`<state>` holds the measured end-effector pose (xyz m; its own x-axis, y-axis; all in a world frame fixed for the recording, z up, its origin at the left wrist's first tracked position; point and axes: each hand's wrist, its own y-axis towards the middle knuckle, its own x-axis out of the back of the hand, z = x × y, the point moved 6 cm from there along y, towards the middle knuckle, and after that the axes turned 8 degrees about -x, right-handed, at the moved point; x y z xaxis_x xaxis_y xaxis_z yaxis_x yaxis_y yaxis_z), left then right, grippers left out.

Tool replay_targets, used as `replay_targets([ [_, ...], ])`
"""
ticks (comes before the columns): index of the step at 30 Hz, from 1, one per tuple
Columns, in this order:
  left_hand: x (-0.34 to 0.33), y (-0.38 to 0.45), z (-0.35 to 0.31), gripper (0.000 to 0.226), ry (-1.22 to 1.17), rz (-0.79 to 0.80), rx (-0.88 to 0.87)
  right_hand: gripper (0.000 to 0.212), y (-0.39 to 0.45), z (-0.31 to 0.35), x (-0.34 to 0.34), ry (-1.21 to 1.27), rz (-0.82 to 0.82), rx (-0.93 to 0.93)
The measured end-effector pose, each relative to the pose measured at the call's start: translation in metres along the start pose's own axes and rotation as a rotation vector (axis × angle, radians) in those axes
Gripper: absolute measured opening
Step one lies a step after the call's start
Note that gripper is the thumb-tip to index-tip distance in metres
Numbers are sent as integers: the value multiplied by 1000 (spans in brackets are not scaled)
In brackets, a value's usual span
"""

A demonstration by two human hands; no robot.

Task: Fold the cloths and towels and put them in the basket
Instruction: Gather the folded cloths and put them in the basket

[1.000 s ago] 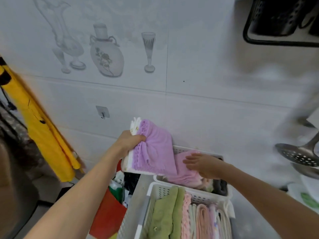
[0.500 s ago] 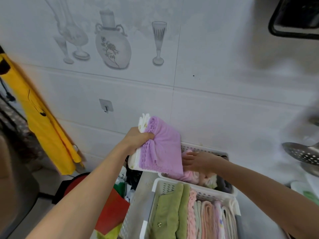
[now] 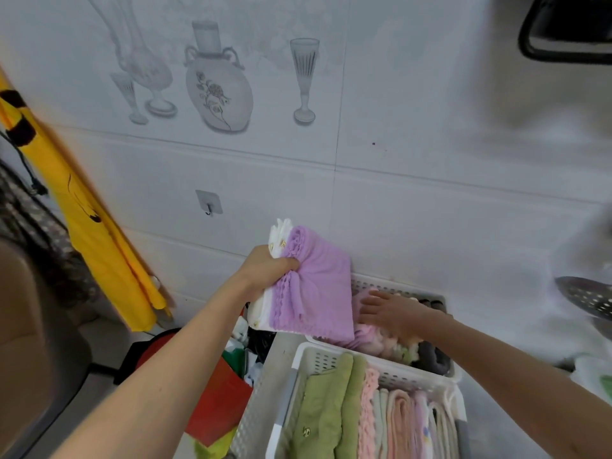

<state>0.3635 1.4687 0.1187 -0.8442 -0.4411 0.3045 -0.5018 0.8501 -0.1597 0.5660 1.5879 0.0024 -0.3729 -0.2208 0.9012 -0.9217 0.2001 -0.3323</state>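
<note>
**Left hand grips folded stack, right hand flat in far basket**

The left hand [image 3: 268,271] is curled tight round a folded stack: a purple towel [image 3: 318,286] on the outside and white cloths [image 3: 277,235] behind it, thumb pressed into the purple fabric. The stack is held upright in the air, above the left end of the far basket [image 3: 381,286], which sits against the tiled wall [image 3: 430,210].

The right hand [image 3: 392,313] reaches into that basket with fingers straight and close together, palm down, lying on a pink towel [image 3: 367,336]. It pinches nothing that can be seen. Pale cloths and a dark one lie beside it in the same basket.

The near basket [image 3: 314,362] touches the far one and holds folded towels standing on edge: green towels [image 3: 328,409] at the left, then pink and pale ones in a row.
</note>
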Motion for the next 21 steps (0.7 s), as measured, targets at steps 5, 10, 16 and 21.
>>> replay_targets([
  [5, -27, 8, -18, 8, 122, 31, -41, 55, -18, 0, -2, 129, -153, -55],
  [10, -72, 14, -23, 24, 258, 127, -24, 56, -31, 7, -2, 322, -104, -160],
  [16, -114, 16, -8, 28, 135, 283, 94, 57, -30, 5, 4, 352, -222, -397],
  [21, -106, 21, 5, 16, 87, 293, 121, 75, -18, -1, -2, 469, -55, -611],
])
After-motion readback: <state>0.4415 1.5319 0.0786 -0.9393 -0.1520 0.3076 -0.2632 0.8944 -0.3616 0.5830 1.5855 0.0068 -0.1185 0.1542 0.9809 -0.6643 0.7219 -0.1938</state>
